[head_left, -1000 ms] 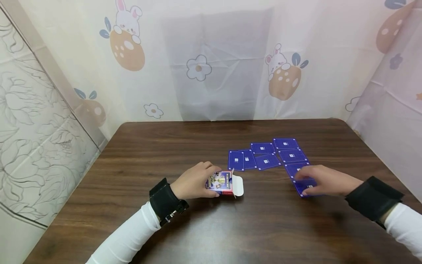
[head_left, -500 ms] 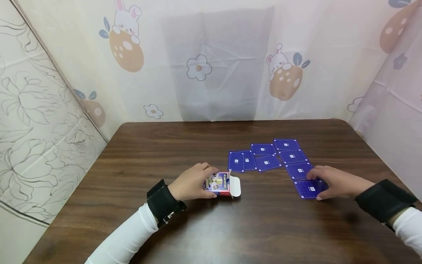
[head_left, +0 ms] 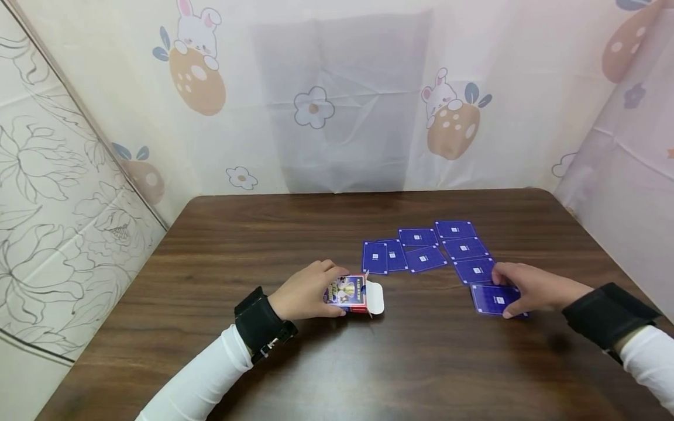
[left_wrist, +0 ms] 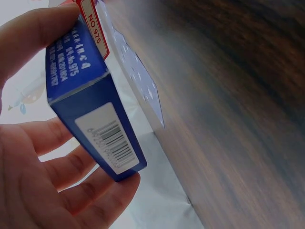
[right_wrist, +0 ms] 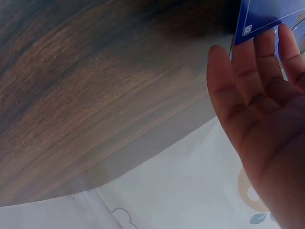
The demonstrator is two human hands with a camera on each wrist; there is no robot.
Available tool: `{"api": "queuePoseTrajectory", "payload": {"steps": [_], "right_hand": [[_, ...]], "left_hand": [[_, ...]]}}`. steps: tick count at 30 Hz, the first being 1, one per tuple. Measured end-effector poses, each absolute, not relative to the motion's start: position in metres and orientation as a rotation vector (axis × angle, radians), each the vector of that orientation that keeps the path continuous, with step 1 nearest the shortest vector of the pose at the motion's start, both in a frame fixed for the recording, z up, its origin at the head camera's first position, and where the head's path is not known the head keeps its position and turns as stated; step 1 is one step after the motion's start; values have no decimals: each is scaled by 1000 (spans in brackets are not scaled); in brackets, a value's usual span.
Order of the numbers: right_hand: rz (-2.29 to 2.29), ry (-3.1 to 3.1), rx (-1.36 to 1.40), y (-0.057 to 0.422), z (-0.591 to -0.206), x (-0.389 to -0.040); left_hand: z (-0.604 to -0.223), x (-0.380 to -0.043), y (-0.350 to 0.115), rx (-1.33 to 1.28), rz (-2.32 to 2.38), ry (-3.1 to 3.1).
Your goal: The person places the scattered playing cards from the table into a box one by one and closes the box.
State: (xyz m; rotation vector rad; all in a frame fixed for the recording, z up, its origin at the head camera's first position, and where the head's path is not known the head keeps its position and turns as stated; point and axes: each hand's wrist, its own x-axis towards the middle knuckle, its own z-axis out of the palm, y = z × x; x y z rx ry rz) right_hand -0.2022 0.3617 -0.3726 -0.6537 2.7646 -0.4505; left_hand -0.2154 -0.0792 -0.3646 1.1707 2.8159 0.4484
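My left hand [head_left: 310,290] grips a small card box [head_left: 346,290] between thumb and fingers. The box lies on its side on the table, its white end flap [head_left: 375,297] hanging out to the right. In the left wrist view, the box's blue end [left_wrist: 107,136] with a barcode faces the camera. At the right, my right hand [head_left: 537,287] pinches the nearest blue playing card [head_left: 492,300] by its long edges. In the right wrist view, the fingertips meet the edge of that card [right_wrist: 271,16]. Its right part is hidden under the hand in the head view.
Several other blue playing cards lie back-up beyond the hands: a column [head_left: 464,248] at the right and a spread group [head_left: 423,258] left of it, some overlapping. The brown wooden table [head_left: 253,234] ends at a patterned cloth [head_left: 337,158] behind.
My right hand has shifted right along the nearest card and then gripped it. That card now stands slightly apart from the one above. The left hand keeps holding the box almost in place.
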Motion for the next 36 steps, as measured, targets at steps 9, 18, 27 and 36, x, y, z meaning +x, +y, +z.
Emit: {"api": "queuePoseTrajectory", "payload": {"steps": [9, 18, 27, 36], "right_hand": [[-516, 2778, -623, 364, -373, -201], [-814, 2665, -688, 362, -365, -201], [-1140, 2447, -669, 332, -360, -195], [-1392, 2256, -490, 274, -353, -189]], "left_hand": [[-364, -213, -79, 1171, 441, 2812], [-362, -211, -79, 1188, 449, 2816], [-361, -210, -77, 1208, 435, 2822], [-360, -205, -73, 1227, 431, 2804]]}}
